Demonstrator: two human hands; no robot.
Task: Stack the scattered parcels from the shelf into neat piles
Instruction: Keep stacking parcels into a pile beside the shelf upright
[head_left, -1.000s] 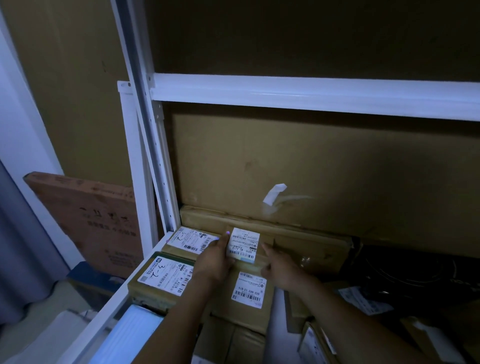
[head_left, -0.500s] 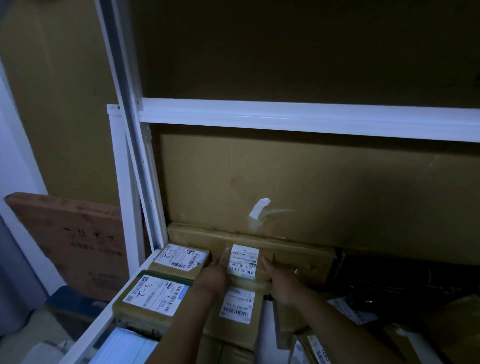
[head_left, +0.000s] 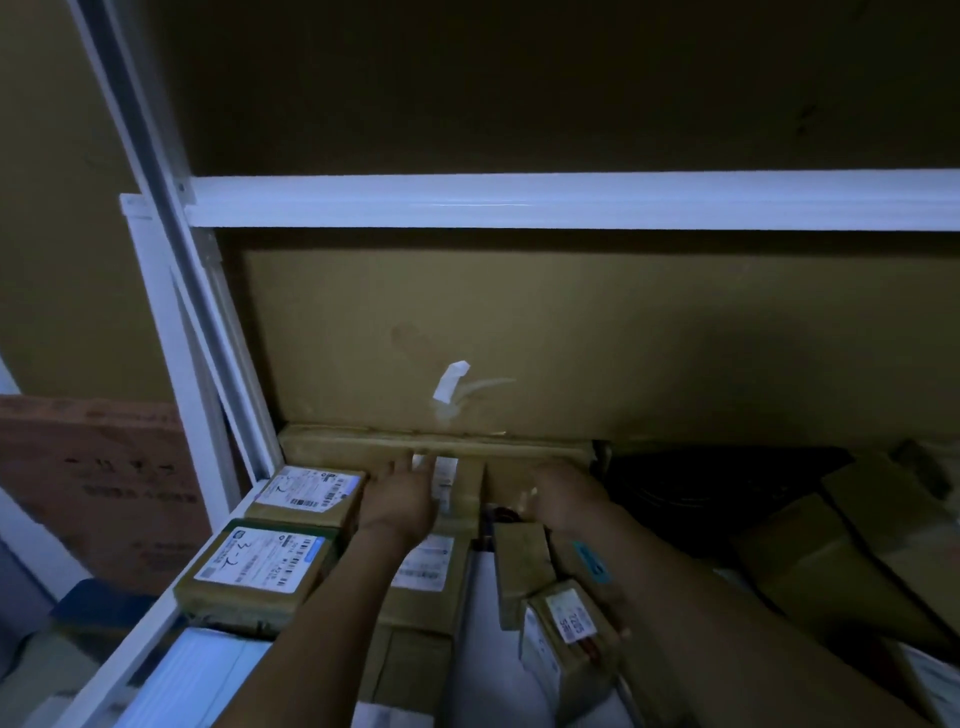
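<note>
Cardboard-brown and white-labelled, the small parcel (head_left: 460, 480) sits between the two hands at the back of the shelf (head_left: 156, 631), resting on a flatter labelled parcel (head_left: 426, 566) and pressed close to the long box (head_left: 436, 452) that runs along the rear; its long axis appears to run front to back, though motion blur makes that unsure; the left hand (head_left: 400, 499) lies flat against its left side with fingers stretched forward, touching it, and is the nearer of the two; the right hand (head_left: 566, 493) sits just to the right, fingers curled and blurred, and I cannot tell whether it grips anything; neither hand clearly closes round the small parcel, so the likely next step is a squaring-up nudge from both sides; to the left, two labelled parcels (head_left: 306, 493) (head_left: 260, 566) already stand in a tidy row along the white frame (head_left: 519, 200); to the right, loose cartons (head_left: 566, 634) and a tilted brown box (head_left: 831, 561) lie scattered, leaving little clear room there; the light is dim, the space under the upper rail low.
</note>
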